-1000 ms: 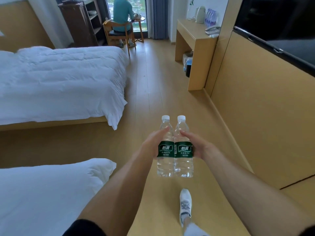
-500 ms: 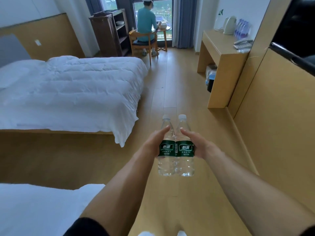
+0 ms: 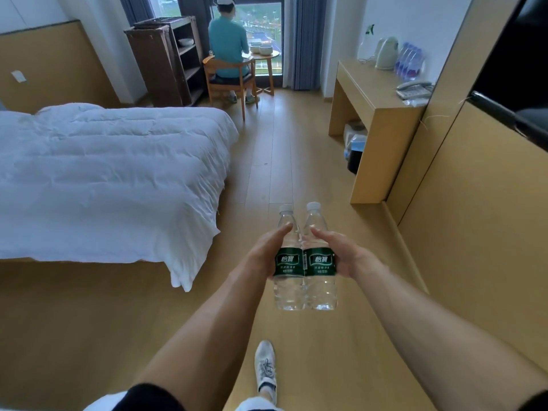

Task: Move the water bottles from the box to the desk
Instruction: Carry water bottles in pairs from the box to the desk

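Two clear water bottles with green labels and white caps are carried upright, side by side and touching, over the wooden floor. My left hand (image 3: 265,252) grips the left bottle (image 3: 289,289) around its label. My right hand (image 3: 345,253) grips the right bottle (image 3: 321,289) the same way. The desk (image 3: 375,96) stands ahead on the right against the wall, with several more bottles (image 3: 410,60) at its back. No box is in view.
A white bed (image 3: 112,176) fills the left side. On the desk sit a kettle (image 3: 387,53) and a phone (image 3: 415,90). A wood-panelled wall (image 3: 474,203) runs along the right. A person (image 3: 228,46) sits at a small table by the window.
I have walked forward along the aisle; the desk and far bed are closer and the near bed has dropped out of view. Both hands keep the same hold on the bottles.
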Demonstrator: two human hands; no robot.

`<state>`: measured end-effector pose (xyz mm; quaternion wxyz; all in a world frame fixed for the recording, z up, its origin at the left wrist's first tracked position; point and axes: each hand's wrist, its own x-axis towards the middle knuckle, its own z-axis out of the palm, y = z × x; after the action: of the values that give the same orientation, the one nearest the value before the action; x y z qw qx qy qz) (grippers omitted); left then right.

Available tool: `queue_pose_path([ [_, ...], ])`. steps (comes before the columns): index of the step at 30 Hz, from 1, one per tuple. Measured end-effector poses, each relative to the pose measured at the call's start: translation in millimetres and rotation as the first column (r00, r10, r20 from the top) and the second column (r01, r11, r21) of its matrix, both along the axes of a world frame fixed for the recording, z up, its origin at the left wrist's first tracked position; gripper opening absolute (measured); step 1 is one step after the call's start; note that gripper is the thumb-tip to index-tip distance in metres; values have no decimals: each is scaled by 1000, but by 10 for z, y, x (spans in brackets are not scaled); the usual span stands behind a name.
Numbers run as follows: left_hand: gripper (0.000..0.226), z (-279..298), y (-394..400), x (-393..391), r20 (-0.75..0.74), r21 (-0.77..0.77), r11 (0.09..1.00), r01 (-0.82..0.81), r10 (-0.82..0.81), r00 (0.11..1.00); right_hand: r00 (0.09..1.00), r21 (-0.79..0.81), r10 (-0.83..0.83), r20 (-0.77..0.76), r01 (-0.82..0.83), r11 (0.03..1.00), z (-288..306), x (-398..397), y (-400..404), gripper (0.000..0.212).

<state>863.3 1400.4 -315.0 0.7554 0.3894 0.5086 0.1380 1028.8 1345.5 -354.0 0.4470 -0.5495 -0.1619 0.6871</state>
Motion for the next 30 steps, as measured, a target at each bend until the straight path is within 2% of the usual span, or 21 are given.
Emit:
queue_pose_path([
  [5,38,-121,790,304,42,-38,998,52,-50,998,999,-15,-39,34,40,999,-61,293,702,59],
  [7,42,-136,1160,424,53,-48,997,63,-61,997,998,-18,-49,43,49,999,-32,401,1045,58],
  [9,47,-116,1545,527,52,-55,996,68,-65,996,998,-28,-44,52,45,999,19,494,1418,58],
  [16,40,-17,2919,619,56,-58,997,59,-55,997,998,-29,-3,58,4,1000,234,584,2760,57],
  [21,44,-72,3531,709,44,-89,991,99,-95,994,999,-46,-21,40,23,999,143,659,3342,57],
  [30,49,-226,4549,945,-35,-123,991,44,-49,998,999,-72,40,23,-38,997,-14,907,4448,59],
])
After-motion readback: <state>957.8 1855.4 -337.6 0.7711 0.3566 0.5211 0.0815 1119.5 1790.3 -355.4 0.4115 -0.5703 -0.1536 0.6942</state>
